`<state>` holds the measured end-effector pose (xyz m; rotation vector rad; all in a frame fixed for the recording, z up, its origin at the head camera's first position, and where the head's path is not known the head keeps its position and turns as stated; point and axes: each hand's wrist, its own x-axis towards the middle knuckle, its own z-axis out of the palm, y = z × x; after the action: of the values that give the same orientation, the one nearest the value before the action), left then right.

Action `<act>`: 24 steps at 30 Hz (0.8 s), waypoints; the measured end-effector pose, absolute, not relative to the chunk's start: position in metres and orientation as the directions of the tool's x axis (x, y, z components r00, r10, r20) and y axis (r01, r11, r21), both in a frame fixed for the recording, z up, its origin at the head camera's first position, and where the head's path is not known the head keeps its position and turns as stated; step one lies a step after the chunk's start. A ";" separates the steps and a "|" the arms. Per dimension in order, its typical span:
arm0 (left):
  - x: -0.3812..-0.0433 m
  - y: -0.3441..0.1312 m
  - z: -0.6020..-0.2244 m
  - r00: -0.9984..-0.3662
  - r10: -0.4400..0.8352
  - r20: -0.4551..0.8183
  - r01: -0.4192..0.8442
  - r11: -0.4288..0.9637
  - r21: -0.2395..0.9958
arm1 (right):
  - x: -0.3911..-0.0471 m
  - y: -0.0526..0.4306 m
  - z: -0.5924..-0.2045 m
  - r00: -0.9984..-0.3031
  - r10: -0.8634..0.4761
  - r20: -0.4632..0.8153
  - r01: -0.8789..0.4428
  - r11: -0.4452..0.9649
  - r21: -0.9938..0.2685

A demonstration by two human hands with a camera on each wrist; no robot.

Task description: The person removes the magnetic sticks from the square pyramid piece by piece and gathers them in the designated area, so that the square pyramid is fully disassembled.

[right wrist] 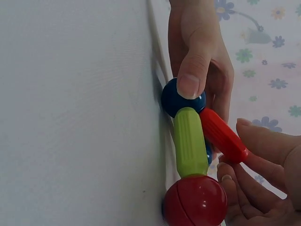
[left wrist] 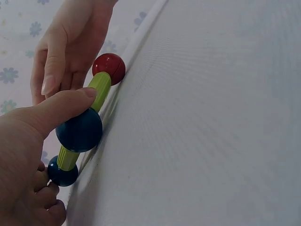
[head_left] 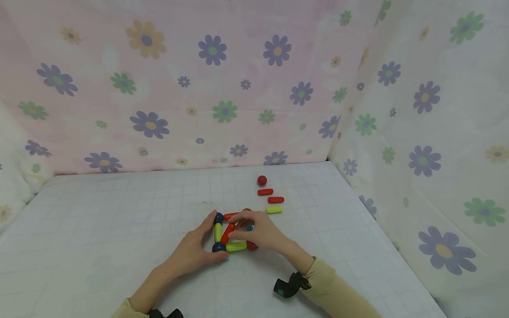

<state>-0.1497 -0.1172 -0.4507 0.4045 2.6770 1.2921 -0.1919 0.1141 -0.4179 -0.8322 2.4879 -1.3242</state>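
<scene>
A flat frame of toy building sticks and balls lies on the table. At its left side are a front blue ball (head_left: 218,247), a back blue ball (head_left: 218,218) and a lime stick (head_left: 218,232) between them. My left hand (head_left: 190,252) grips this side, thumb on the front ball and fingers at the back one. Another lime stick (right wrist: 190,141) runs from the front ball to a red ball (right wrist: 195,201). Between thumb and fingers my right hand (head_left: 258,229) pinches a red stick (right wrist: 224,135), slanting up from the front blue ball. That hand partly hides the frame's right side.
Behind the frame, a loose red ball (head_left: 262,180), two red sticks (head_left: 265,192) and a lime stick (head_left: 274,210) lie on the white table (head_left: 99,212). Flowered cloth (head_left: 179,97) hangs along the back and sides.
</scene>
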 end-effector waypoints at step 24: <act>-0.150 -0.117 -0.450 -0.955 0.297 -0.021 0.168 0.594 0.787 | -0.195 0.111 -0.427 -0.831 -0.553 0.054 -0.357 0.456 -0.816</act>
<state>-0.1499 -0.1175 -0.4505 0.3923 2.6689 1.2931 -0.1947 0.1113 -0.4269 -0.7903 2.4866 -1.3140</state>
